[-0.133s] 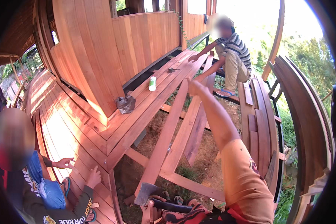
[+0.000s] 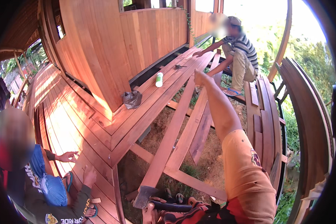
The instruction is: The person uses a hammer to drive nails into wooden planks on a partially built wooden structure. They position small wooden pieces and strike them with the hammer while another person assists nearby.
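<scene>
My right hand (image 2: 203, 78) is stretched out at the end of my orange-sleeved arm, over the far part of the wooden planks. Its fingers look curled in, mostly hidden from me, and I see nothing in them. Close to it is the far end of a long loose plank (image 2: 171, 138). Low in front of my body, my left hand (image 2: 148, 213) is closed around an axe (image 2: 145, 196) with a dark handle and a broad grey head. The axe head lies over the near end of that plank.
One person (image 2: 239, 52) squats at the far end, hands near the planks; another (image 2: 44, 183) sits at left, hands raised. A white-green bottle (image 2: 159, 80), dark plastic bag (image 2: 132, 99) and small dark tool (image 2: 180, 67) lie on the decking. Gaps between beams (image 2: 198, 183) show soil below. Boards (image 2: 265, 123) lie at right.
My view has turned slightly, so the scene sits further right. My right arm stays stretched out and the axe stays in my left hand. The seated person's raised fingers have shifted.
</scene>
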A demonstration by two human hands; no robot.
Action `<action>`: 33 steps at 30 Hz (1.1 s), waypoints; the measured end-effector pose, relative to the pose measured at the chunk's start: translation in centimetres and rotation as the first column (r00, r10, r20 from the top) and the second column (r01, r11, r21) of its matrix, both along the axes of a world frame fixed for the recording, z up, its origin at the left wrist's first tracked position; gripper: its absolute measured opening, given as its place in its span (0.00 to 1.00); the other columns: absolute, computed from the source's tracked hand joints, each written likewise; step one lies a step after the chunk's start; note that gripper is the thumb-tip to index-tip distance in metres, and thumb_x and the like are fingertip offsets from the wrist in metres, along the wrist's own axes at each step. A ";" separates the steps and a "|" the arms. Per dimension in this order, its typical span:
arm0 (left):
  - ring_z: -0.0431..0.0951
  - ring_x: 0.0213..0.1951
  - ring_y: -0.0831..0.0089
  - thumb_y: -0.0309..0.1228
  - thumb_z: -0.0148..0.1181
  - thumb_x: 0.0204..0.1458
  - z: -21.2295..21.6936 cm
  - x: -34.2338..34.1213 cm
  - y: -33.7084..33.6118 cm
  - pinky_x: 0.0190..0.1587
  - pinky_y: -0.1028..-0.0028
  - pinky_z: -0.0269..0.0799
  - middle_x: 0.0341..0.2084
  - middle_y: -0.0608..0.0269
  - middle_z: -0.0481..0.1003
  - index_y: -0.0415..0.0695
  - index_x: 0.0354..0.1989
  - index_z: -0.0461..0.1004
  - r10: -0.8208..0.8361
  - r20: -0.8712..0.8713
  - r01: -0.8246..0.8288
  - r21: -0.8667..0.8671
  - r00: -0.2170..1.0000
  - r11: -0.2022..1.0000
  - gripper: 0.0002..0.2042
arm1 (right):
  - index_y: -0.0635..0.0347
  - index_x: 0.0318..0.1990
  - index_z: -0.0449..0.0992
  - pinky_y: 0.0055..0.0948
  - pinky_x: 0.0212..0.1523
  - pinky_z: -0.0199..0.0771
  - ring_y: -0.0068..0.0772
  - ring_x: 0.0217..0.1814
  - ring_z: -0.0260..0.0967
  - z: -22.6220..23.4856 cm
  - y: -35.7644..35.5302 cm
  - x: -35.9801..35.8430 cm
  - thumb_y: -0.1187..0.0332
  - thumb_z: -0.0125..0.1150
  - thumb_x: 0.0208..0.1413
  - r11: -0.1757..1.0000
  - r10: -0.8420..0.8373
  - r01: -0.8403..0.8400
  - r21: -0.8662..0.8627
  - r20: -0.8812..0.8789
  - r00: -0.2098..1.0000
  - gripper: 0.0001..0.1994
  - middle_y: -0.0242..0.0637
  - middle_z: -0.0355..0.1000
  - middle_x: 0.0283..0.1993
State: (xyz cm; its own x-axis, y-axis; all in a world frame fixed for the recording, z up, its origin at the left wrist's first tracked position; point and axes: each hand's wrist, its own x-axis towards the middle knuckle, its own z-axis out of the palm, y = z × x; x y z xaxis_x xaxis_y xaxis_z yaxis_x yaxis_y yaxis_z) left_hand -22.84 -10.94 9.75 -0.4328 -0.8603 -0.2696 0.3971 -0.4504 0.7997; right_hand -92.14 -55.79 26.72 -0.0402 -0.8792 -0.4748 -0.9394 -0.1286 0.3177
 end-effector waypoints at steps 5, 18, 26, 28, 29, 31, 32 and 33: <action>0.73 0.51 0.71 0.40 0.46 0.69 -0.2 2.3 3.6 0.51 0.66 0.72 0.55 0.53 0.72 0.40 0.66 0.63 0.280 0.193 -0.287 0.005 0.940 0.958 0.22 | 0.71 0.65 0.60 0.38 0.61 0.70 0.44 0.62 0.72 -0.6 -5.7 7.0 0.64 0.64 0.60 0.960 -0.024 0.055 -0.275 0.116 0.993 0.31 0.54 0.74 0.56; 0.73 0.50 0.65 0.34 0.48 0.68 0.9 2.4 0.4 0.54 0.68 0.70 0.50 0.54 0.74 0.37 0.59 0.69 0.513 0.289 -0.533 -0.013 0.808 0.846 0.17 | 0.70 0.62 0.66 0.36 0.30 0.81 0.41 0.32 0.80 -2.1 -4.3 10.8 0.67 0.58 0.57 0.551 -0.257 0.776 -0.307 0.822 0.507 0.26 0.51 0.79 0.37; 0.74 0.49 0.66 0.35 0.44 0.69 1.8 -0.2 -3.6 0.55 0.69 0.69 0.48 0.56 0.76 0.39 0.56 0.72 0.454 0.382 -0.497 0.016 0.805 0.868 0.16 | 0.68 0.59 0.70 0.50 0.56 0.74 0.60 0.55 0.73 -9.1 -4.5 7.5 0.56 0.59 0.58 0.264 -0.254 0.845 -0.465 0.811 0.527 0.27 0.60 0.74 0.53; 0.74 0.49 0.67 0.35 0.43 0.69 1.5 -1.9 -5.2 0.55 0.69 0.69 0.48 0.57 0.76 0.39 0.56 0.73 0.393 0.414 -0.451 0.049 0.821 0.891 0.16 | 0.66 0.58 0.72 0.51 0.62 0.68 0.61 0.62 0.68 -11.3 -4.1 4.0 0.52 0.59 0.60 0.123 -0.320 0.873 -0.471 0.814 0.484 0.28 0.61 0.71 0.57; 0.74 0.49 0.67 0.35 0.43 0.69 1.4 -2.9 -5.9 0.55 0.69 0.69 0.47 0.57 0.76 0.39 0.55 0.73 0.372 0.426 -0.436 0.059 0.825 0.898 0.16 | 0.64 0.59 0.71 0.52 0.63 0.67 0.60 0.64 0.67 -12.1 -4.1 2.0 0.51 0.58 0.60 0.091 -0.329 0.900 -0.427 0.840 0.432 0.27 0.59 0.69 0.60; 0.75 0.49 0.67 0.35 0.42 0.69 1.3 -4.6 -6.6 0.55 0.69 0.68 0.47 0.57 0.77 0.40 0.54 0.74 0.339 0.464 -0.421 0.083 0.819 0.903 0.17 | 0.59 0.60 0.70 0.52 0.63 0.66 0.59 0.68 0.63 -13.9 -4.6 -0.1 0.48 0.57 0.61 0.054 -0.340 0.947 -0.317 0.886 0.316 0.27 0.56 0.64 0.66; 0.75 0.49 0.67 0.35 0.41 0.70 1.5 -5.2 -7.1 0.55 0.69 0.68 0.46 0.58 0.77 0.40 0.54 0.74 0.324 0.481 -0.415 0.092 0.814 0.905 0.17 | 0.58 0.61 0.69 0.53 0.63 0.65 0.58 0.69 0.61 -14.6 -5.0 -1.1 0.49 0.57 0.62 0.029 -0.349 0.931 -0.363 0.869 0.350 0.28 0.55 0.62 0.67; 0.75 0.49 0.67 0.35 0.41 0.70 1.6 -5.8 -7.5 0.56 0.70 0.68 0.46 0.58 0.77 0.40 0.54 0.75 0.300 0.500 -0.402 0.108 0.813 0.909 0.17 | 0.58 0.63 0.67 0.55 0.64 0.64 0.57 0.70 0.60 -15.5 -5.2 -2.3 0.49 0.57 0.62 0.007 -0.366 0.912 -0.411 0.847 0.385 0.28 0.54 0.61 0.68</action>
